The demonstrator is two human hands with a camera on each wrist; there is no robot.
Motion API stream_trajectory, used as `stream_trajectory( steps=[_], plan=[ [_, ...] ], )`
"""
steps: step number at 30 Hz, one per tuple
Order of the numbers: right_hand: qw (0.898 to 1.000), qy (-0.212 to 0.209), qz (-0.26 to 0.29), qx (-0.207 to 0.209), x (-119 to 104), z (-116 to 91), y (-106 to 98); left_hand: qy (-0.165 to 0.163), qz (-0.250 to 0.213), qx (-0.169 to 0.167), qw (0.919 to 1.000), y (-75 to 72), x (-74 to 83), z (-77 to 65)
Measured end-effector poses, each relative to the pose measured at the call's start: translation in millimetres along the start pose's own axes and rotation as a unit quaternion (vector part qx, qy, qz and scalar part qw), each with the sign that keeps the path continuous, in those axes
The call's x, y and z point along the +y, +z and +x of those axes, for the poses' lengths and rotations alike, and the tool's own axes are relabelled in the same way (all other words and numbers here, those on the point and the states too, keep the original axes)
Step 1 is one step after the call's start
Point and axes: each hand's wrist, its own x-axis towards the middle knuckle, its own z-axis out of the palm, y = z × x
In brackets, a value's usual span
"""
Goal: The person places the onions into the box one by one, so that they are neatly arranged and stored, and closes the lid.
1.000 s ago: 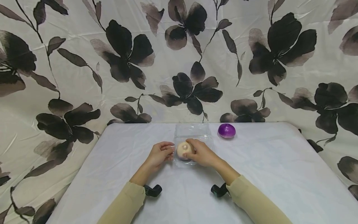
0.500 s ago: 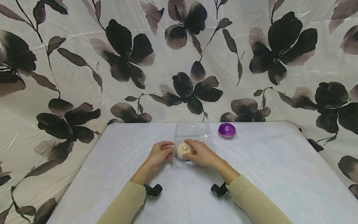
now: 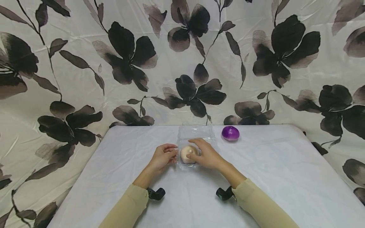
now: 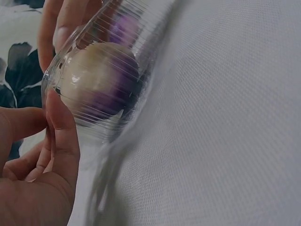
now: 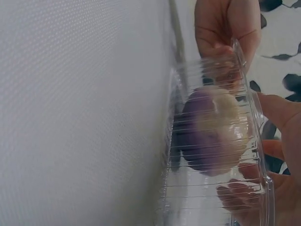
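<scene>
A clear plastic clamshell box (image 3: pixel 196 132) lies with its lid up near the far middle of the table. Inside it sits a round turnip (image 3: pixel 187 154), cream on top and purple below, seen through the ribbed wall in both wrist views. My left hand (image 3: pixel 163 157) pinches the box's left rim between thumb and fingers, plain in the left wrist view. Over the box's right side is my right hand (image 3: pixel 209 155), its fingers spread and apart from the turnip's far side. Its thumb lies close to the turnip; whether they touch I cannot tell.
A glossy purple, round vegetable (image 3: pixel 230 133) rests behind and to the right of the box, near the table's far edge. White cloth covers the table (image 3: pixel 271 177). A floral curtain (image 3: pixel 194 63) hangs directly behind it.
My right hand has loosened from the turnip, its fingers lifting and spreading. The turnip has tilted slightly in the box. The left hand has stayed at the rim.
</scene>
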Motion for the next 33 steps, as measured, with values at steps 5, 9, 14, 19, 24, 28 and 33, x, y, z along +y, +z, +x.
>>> stream_trajectory(
  steps=[5, 9, 14, 19, 24, 28, 33],
  plan=[
    [1.000, -0.007, -0.006, 0.008, -1, -3, -4, 0.001, 0.003, 0.000, 1.0000, 1.5, -1.8, 1.3],
    [1.000, -0.008, -0.013, 0.015, -1, -6, -8, 0.000, 0.003, 0.005, 1.0000, 1.7, -2.7, 2.1],
    [1.000, -0.001, -0.018, 0.013, 0, -12, -14, 0.007, 0.005, 0.005, 1.0000, 1.8, -2.9, 1.8],
    [1.000, 0.000, -0.025, 0.008, 0, -20, -23, 0.006, 0.005, 0.006, 0.9999, 1.4, -3.9, 1.6],
    [0.999, -0.014, -0.033, 0.010, 0, -26, -31, 0.003, 0.007, 0.008, 0.9999, 0.4, -4.3, 2.2],
    [0.999, -0.015, -0.039, 0.012, 3, -31, -38, -0.004, 0.007, 0.010, 0.9999, -0.1, -4.6, 2.9],
    [0.999, -0.011, -0.046, 0.019, 8, -37, -47, -0.003, 0.009, 0.010, 0.9999, 0.3, -4.3, 3.0]
  ],
)
